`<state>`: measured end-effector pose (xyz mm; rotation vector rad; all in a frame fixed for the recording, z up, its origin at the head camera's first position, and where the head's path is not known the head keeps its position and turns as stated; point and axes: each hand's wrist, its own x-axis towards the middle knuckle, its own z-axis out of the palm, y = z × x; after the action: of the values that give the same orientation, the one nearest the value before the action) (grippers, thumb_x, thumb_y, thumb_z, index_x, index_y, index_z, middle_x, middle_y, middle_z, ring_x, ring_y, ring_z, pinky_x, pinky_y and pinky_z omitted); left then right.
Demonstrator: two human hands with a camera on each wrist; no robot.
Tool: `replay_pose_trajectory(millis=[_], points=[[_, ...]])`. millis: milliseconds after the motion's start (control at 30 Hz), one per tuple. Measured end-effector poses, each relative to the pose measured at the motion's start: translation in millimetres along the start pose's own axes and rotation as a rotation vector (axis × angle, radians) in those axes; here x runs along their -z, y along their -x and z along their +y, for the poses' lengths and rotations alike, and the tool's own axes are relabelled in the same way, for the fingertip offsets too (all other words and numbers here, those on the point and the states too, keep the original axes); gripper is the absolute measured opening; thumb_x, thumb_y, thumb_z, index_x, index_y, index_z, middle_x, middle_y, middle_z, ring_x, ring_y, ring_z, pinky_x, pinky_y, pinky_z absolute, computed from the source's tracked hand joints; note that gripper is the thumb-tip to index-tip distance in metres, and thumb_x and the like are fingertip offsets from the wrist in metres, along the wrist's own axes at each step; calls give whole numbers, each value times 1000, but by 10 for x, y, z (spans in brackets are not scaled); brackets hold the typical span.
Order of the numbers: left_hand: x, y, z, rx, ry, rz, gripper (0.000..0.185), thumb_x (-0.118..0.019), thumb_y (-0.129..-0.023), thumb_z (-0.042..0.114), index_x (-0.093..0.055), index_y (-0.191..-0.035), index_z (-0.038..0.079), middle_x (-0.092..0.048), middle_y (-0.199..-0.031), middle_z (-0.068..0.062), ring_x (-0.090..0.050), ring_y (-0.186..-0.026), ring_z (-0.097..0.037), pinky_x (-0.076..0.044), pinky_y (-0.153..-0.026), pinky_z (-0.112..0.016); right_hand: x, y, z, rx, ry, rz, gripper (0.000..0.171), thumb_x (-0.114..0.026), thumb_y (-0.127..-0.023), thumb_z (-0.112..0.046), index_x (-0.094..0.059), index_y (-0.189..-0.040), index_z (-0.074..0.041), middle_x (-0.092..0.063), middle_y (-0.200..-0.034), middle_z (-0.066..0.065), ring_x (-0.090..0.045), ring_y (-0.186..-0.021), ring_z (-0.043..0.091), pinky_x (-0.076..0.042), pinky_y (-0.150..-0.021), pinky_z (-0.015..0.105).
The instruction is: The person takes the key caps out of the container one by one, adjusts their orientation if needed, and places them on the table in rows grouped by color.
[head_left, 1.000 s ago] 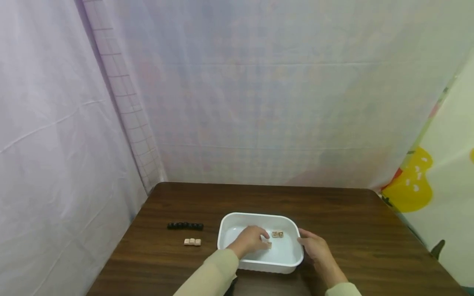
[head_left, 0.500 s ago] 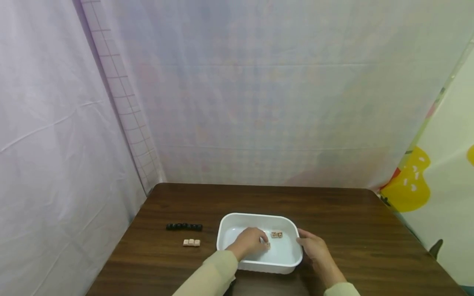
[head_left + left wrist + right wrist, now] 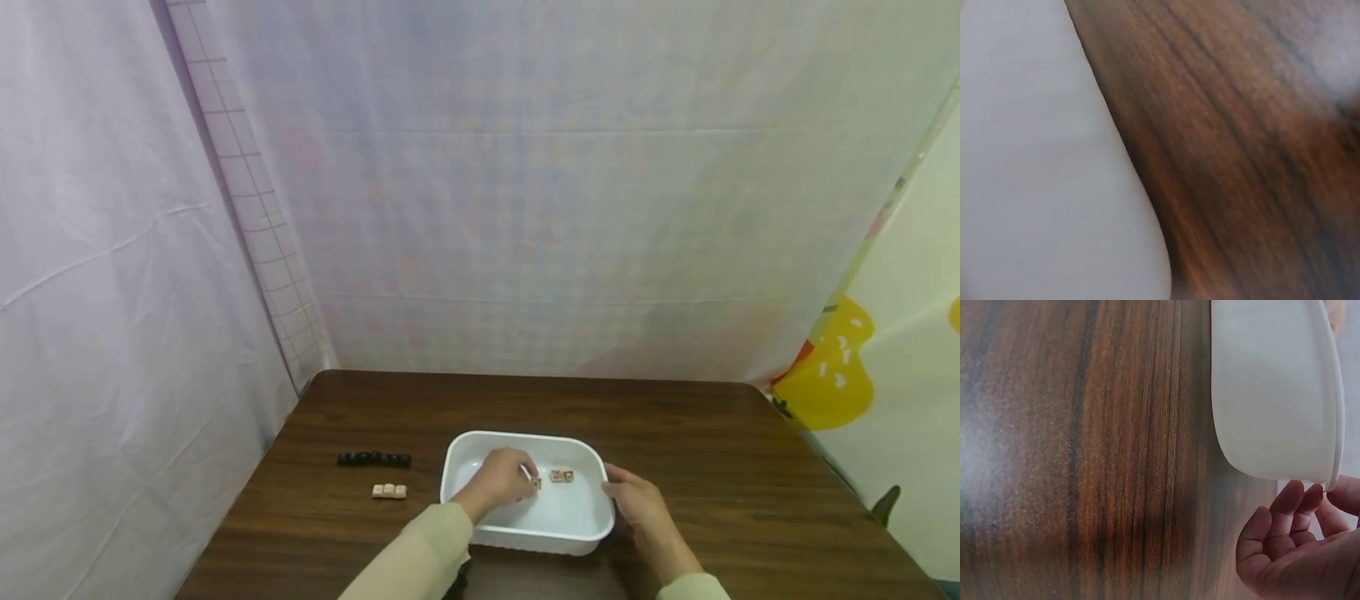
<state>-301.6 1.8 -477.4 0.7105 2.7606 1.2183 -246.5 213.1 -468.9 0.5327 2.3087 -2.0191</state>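
A white rectangular plastic tray stands on the table in the head view. My left hand reaches into it from the left, thumb and fingertips pinching a small beige block with a brown mark. Just to the right, two similar beige blocks sit side by side on the tray's floor. At the tray's right end my right hand grips the rim. In the right wrist view, the thumb is at the rim and the curled fingers meet the outer wall.
Left of the tray, a row of several small black blocks lies on the dark wooden table. Three beige blocks form a shorter row in front of them. Curtains hang behind the table and on both sides.
The left hand has moved slightly away from me and to the left inside the tray, taking the beige block along. The right hand keeps its place at the rim.
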Motion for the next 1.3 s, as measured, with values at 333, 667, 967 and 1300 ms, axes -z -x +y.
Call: replay_pose_trajectory(millis=[333, 667, 967, 1300], points=[[56, 60, 35, 38, 111, 7, 8, -76, -85, 11, -69, -81, 8, -59, -62, 4, -53, -50, -7, -43, -46, -23, 6, -23, 30, 21, 7, 1, 48, -54, -94, -3, -46, -139, 12, -66, -109, 29, -67, -83, 23, -56, -71, 37], [88, 107, 47, -1, 101, 16, 19, -82, -74, 0, -75, -91, -3, -69, -75, -2, -56, -64, -5, -48, -61, -22, 5, -27, 34, 35, 0, 3, 47, -54, -94, -2, -46, -138, 12, -67, -107, 29, -67, -82, 23, -56, -71, 36], [261, 176, 72, -64, 123, 41, 17, -78, -78, 0, -75, -94, -3, -67, -77, -1, -54, -69, -5, -46, -65, -22, 1, -29, 30, 32, -30, -11, 48, -54, -94, -2, -44, -139, 13, -66, -107, 30, -67, -84, 24, -57, -72, 38], [544, 327, -36, -21, 155, 88, 18, -79, -82, 7, -76, -98, 1, -67, -84, -1, -57, -76, -11, -48, -66, -27, 2, -30, 35, 32, 7, 3, 47, -54, -94, -2, -46, -138, 12, -65, -111, 31, -67, -85, 24, -56, -73, 38]])
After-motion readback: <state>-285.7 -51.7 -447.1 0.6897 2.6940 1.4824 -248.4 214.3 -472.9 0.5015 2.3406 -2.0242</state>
